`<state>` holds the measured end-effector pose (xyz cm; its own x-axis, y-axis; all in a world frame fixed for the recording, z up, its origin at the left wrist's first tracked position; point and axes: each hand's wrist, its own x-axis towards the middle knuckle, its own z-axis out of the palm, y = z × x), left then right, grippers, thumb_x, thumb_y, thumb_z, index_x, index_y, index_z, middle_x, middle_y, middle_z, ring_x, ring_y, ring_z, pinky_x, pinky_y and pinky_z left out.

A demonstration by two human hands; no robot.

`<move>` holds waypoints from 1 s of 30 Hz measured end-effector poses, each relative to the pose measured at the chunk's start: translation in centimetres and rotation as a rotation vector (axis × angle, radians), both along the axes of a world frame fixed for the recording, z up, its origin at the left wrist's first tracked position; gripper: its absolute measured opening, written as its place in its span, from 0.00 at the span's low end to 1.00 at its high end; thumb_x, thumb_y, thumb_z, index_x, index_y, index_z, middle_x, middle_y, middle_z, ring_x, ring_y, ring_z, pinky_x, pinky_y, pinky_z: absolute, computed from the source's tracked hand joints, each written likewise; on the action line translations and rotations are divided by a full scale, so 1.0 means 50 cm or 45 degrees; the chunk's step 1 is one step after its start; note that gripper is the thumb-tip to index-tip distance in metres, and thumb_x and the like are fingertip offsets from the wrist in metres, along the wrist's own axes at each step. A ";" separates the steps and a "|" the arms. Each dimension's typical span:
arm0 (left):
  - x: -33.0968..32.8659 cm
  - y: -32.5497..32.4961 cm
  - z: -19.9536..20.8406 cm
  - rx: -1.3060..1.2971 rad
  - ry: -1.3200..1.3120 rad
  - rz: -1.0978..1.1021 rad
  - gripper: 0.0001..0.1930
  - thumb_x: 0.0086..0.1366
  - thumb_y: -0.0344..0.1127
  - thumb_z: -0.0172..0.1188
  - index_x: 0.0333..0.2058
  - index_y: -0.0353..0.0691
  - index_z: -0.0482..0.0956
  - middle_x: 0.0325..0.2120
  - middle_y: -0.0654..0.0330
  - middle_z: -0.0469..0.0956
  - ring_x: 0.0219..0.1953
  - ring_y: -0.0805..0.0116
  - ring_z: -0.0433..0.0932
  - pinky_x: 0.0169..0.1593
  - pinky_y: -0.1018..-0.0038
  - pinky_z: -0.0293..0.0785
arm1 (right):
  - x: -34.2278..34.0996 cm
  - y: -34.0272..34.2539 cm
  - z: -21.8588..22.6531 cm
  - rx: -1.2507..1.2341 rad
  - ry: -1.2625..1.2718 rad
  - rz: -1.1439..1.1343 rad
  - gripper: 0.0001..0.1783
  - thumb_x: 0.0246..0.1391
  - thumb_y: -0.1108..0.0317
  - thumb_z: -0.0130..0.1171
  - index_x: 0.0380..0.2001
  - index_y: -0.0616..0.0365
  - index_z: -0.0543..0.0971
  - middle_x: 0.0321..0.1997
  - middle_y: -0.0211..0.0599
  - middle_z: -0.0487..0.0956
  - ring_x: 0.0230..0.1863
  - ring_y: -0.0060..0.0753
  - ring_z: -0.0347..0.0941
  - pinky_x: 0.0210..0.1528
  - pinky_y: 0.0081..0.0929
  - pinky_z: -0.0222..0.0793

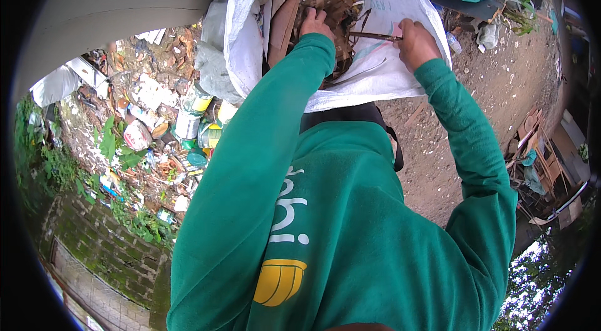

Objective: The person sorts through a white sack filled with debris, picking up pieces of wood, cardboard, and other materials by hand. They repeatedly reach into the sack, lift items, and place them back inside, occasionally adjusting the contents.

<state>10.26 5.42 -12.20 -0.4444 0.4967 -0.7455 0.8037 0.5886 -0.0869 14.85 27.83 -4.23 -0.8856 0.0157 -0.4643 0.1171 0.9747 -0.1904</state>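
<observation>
At twelve o'clock I have the sack (407,83), mouth open, with cardboard (291,8) on its nine o'clock side and scraps (332,15) mid-mouth. My left hand (317,23) presses in there, fingers bent; I can't tell whether they grip anything. My right hand (418,46), at one o'clock, appears to pinch a stick (375,36). I judge this as handling the sack's load; next calls for guiding the stick without snagging the rim.

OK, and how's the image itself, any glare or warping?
Head view: fisheye bends the brick wall at lower left; corners go black; pale litter at left looks washed out; foliage at lower right has bright gaps; the white sack is bright, but folds show.
</observation>
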 end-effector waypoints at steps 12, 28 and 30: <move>-0.022 -0.003 0.031 0.015 -0.063 0.011 0.16 0.67 0.38 0.52 0.48 0.51 0.86 0.52 0.67 0.81 0.66 0.65 0.58 0.61 0.52 0.48 | 0.066 0.011 0.147 0.003 0.419 -0.160 0.11 0.61 0.64 0.59 0.32 0.62 0.75 0.32 0.54 0.77 0.35 0.61 0.75 0.37 0.52 0.70; -0.006 -0.014 -0.001 0.091 0.079 0.026 0.18 0.66 0.40 0.50 0.51 0.52 0.84 0.63 0.65 0.70 0.66 0.64 0.57 0.65 0.50 0.45 | 0.066 -0.004 0.184 -0.053 0.298 -0.095 0.07 0.50 0.73 0.57 0.34 0.63 0.78 0.38 0.52 0.76 0.42 0.58 0.76 0.44 0.50 0.74; -0.010 -0.012 0.003 0.032 0.081 -0.014 0.19 0.69 0.46 0.52 0.55 0.56 0.81 0.65 0.64 0.66 0.68 0.64 0.55 0.65 0.51 0.47 | 0.071 0.013 0.190 -0.147 0.289 -0.161 0.07 0.52 0.72 0.58 0.34 0.62 0.77 0.36 0.52 0.78 0.39 0.59 0.77 0.42 0.50 0.74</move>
<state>9.74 4.81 -12.07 -0.4852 0.5197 -0.7032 0.8033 0.5826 -0.1236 18.40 28.50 5.25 -0.9615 0.0913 -0.2591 0.1780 0.9254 -0.3345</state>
